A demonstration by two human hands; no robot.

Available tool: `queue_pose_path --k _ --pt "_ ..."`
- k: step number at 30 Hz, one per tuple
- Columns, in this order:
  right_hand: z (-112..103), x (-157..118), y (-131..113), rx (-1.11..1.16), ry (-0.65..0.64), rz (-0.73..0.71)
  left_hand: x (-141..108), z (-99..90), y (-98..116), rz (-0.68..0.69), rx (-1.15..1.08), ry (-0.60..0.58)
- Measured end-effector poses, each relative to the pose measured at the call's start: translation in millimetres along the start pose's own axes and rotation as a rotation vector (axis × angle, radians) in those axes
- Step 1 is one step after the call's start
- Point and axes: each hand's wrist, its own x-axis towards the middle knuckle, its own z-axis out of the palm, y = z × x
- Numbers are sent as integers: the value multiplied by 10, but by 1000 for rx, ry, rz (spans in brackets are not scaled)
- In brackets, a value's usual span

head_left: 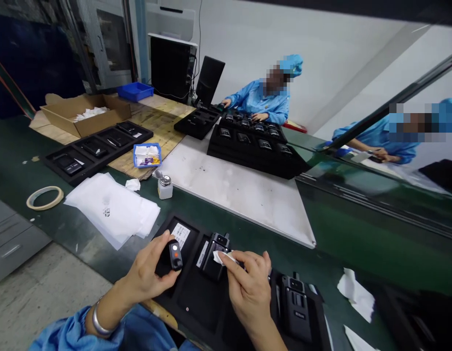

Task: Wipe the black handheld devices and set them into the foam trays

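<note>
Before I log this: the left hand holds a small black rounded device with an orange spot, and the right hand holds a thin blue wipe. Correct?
Not quite: the head view shows the right hand holding a thin white wipe, not blue. The left hand does hold the small black rounded device.

Black here on device (175,264) in left hand (150,270), dotted white and orange! And white on wipe (217,257) in right hand (249,280). More black on tray (198,303) under both hands; white, dark-printed, on label (181,235) just beyond left hand. Silver on bracelet (97,320), blue on sleeve (77,334), behind left hand. Left of hands, cream on tape roll (57,199); nearer, dark-marked white on sheets (128,214). Deep green on tabletop (13,156).
</note>
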Motion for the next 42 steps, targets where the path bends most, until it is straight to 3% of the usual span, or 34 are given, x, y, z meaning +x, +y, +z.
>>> queue_pose_path --k 4,7,10,15,18,21,25,29,33,37,42 --pt "-245 -214 72 -3 41 50 404 201 -58 -200 185 -58" --pt "-416 -457 130 -24 64 93 794 411 -110 -357 453 -272" --pt "-530 -700 187 -48 85 113 1032 581 -48 -394 649 -460" --pt "-555 -870 205 -39 115 147 1006 909 386 -275 682 -412" --pt "-515 -817 143 -8 115 157 969 1209 625 -349 568 -534" --pt "-540 -787 121 28 103 165 982 1374 685 -418 503 -554" --pt "-693 -829 245 161 145 265 810 1179 608 -388 344 -521" --pt "-720 -704 312 259 163 340 370 865 570 -224 -138 -350" --pt "-484 -361 131 209 95 175 60 752 592 -101 -302 -245" --pt "-269 -154 -115 129 -13 -15 -4 723 560 -45 -320 -210" --pt "-314 -148 -161 160 -62 -165 -17 678 472 15 -324 -182"
